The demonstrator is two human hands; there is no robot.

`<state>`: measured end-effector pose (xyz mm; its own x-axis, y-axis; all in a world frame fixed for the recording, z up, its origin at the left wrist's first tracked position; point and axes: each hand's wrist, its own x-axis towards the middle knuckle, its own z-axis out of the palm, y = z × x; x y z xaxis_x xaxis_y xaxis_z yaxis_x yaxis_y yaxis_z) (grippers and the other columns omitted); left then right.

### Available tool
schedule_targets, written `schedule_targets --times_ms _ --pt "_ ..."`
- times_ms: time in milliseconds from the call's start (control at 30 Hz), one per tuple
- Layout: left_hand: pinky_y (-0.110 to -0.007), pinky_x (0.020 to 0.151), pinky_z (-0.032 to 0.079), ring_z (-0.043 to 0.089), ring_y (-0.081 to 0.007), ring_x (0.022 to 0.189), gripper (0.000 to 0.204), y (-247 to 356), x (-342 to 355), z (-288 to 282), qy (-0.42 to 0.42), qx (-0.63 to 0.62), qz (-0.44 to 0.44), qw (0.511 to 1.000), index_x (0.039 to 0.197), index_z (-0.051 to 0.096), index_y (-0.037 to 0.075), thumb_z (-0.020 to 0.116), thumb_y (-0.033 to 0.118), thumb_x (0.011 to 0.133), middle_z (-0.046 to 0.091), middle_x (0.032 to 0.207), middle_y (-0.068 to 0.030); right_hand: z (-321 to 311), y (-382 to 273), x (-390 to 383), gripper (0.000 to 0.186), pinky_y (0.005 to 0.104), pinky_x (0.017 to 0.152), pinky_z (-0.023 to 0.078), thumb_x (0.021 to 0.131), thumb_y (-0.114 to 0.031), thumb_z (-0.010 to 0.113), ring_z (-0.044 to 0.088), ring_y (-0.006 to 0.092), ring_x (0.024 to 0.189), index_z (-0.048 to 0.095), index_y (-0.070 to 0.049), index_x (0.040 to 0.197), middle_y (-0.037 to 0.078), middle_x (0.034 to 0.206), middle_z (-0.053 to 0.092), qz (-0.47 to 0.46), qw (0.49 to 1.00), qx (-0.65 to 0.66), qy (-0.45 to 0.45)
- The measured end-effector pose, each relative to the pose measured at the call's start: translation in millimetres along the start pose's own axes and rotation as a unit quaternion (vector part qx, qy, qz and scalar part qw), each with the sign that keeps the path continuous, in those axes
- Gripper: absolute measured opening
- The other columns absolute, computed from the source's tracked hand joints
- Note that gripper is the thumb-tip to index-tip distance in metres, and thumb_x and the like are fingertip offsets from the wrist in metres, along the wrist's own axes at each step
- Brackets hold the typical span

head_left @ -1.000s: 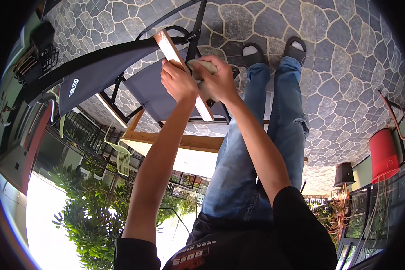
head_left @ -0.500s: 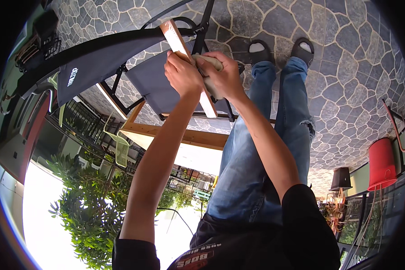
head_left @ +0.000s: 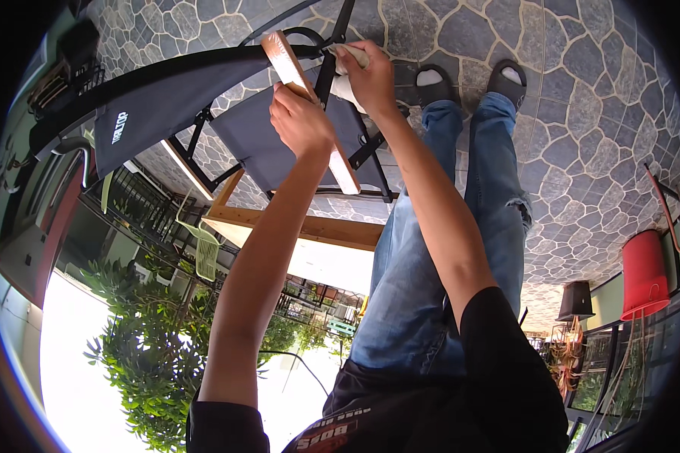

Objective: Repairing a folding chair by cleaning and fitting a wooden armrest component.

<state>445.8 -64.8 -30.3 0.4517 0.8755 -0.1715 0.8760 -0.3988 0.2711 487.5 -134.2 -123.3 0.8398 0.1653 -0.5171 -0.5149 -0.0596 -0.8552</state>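
Observation:
My left hand is closed around a pale wooden armrest, a flat bar on a dark folding chair. The bar's far end and near end stick out past my fingers. In my right hand is a bunched, off-white cloth, pinched between thumb and fingers. That hand is just right of the armrest, beside the chair's black frame tube. Part of the cloth hangs below the hand. Whether it touches the tube I cannot tell.
A wooden-edged table lies between my left arm and my legs. My feet in dark sandals stand on stone-patterned paving. A red pot and a dark pot are at the right, leafy plants at lower left.
My right hand with the cloth has moved away from the armrest's middle, up and slightly right toward the frame tube. My left hand keeps its grip, with the armrest shifted slightly left.

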Motion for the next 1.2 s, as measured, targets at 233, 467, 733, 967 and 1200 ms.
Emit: schedule_targets --times_ms 233,467,733,967,1200 --pt "-0.043 0.087 0.048 0.063 -0.0341 0.095 0.047 0 0 -7 -0.021 -0.018 -0.045 0.999 0.104 0.065 -0.002 0.033 0.032 0.105 0.069 0.102 -0.0178 -27 -34 -49 0.023 0.0256 0.070 0.053 0.097 -0.014 0.073 0.066 0.0072 0.082 0.070 0.002 0.112 0.006 0.092 0.075 0.107 0.950 0.205 -0.210" --pt "-0.053 0.098 0.039 0.053 -0.0466 0.113 0.046 11 3 -13 -0.076 -0.007 -0.083 0.994 0.109 0.060 -0.001 0.027 0.030 0.105 0.066 0.117 -0.0229 -23 -29 -23 0.026 0.0310 0.071 0.055 0.090 -0.018 0.077 0.071 0.0142 0.081 0.072 -0.001 0.109 0.012 0.091 0.075 0.011 0.982 0.073 -0.173" --pt "-0.055 0.093 0.039 0.054 -0.0475 0.105 0.044 19 0 -10 -0.068 -0.007 -0.074 0.995 0.097 0.058 0.000 0.028 0.030 0.104 0.067 0.107 -0.0227 -19 -8 4 0.025 0.0305 0.073 0.055 0.092 -0.017 0.074 0.071 0.0148 0.082 0.072 -0.002 0.112 0.011 0.091 0.075 0.034 0.993 -0.019 -0.114" --pt "-0.056 0.091 0.040 0.056 -0.0475 0.102 0.046 44 -12 -9 -0.067 0.002 -0.070 0.995 0.093 0.060 0.000 0.028 0.031 0.105 0.067 0.102 -0.0228 -52 -49 -15 0.025 0.0295 0.073 0.054 0.091 -0.018 0.074 0.068 0.0123 0.082 0.072 0.000 0.108 0.008 0.087 0.074 0.002 0.956 0.085 -0.281" --pt "-0.056 0.093 0.040 0.054 -0.0468 0.106 0.043 60 -28 23 -0.006 0.012 0.009 1.000 0.103 0.058 0.001 0.028 0.032 0.106 0.062 0.111 -0.0228 -49 -35 62 0.033 0.0397 0.077 0.056 0.082 -0.032 0.080 0.074 0.0306 0.086 0.075 -0.007 0.102 0.016 0.090 0.076 -0.076 0.943 -0.166 -0.277"
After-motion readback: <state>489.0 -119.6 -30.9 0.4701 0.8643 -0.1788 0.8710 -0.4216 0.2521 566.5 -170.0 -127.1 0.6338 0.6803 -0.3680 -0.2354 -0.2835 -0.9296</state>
